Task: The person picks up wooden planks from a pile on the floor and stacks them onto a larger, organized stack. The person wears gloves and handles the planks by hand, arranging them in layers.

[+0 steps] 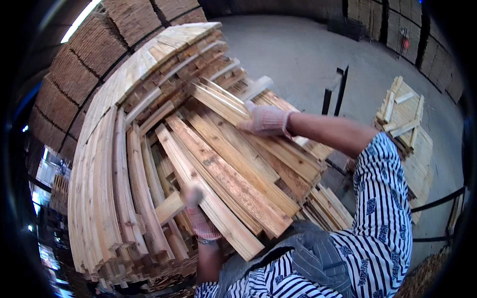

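Observation:
My right hand (pixel 268 120), in a pale knitted glove, reaches across the stack and is closed around the near end of some narrow wooden boards (pixel 217 103). My gloved left hand (pixel 201 218) is at the left edge of a long pale board (pixel 211 196). Motion blurs its fingertips, and I cannot make out whether they grip that edge. Between my hands, a rough brownish plank (pixel 231 179) and several other planks lie lengthwise, their near ends pointing toward my body.
Curved-looking rows of boards (pixel 94 198) fill the stack's left side. Behind rises its higher, layered part (pixel 164 54). Tall bundled piles (pixel 82 64) stand at the far left. Dark metal posts (pixel 340 92) rise beyond my right arm. A smaller wood pile (pixel 405 109) sits on the right.

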### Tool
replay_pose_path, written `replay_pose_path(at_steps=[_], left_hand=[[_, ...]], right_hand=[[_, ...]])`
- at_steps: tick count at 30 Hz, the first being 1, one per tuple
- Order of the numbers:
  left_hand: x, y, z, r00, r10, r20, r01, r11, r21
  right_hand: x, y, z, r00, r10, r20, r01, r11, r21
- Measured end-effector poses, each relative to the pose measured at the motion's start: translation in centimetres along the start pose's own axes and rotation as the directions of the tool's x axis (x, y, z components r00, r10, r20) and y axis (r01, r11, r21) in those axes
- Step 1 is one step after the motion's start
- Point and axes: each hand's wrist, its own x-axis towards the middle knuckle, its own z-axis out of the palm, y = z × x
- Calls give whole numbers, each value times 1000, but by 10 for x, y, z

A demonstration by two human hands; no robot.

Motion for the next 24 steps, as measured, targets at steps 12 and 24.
replay_pose_path(at_steps=[12,24], left_hand=[[7,-9,-17,996,-87,32,87,996,-3],[5,0,3,997,-71,28,72,996,-53]], right_hand=[[4,93,-41,986,-58,155,-76,672,737],[23,16,2,998,-50,-24,45,986,-158]])
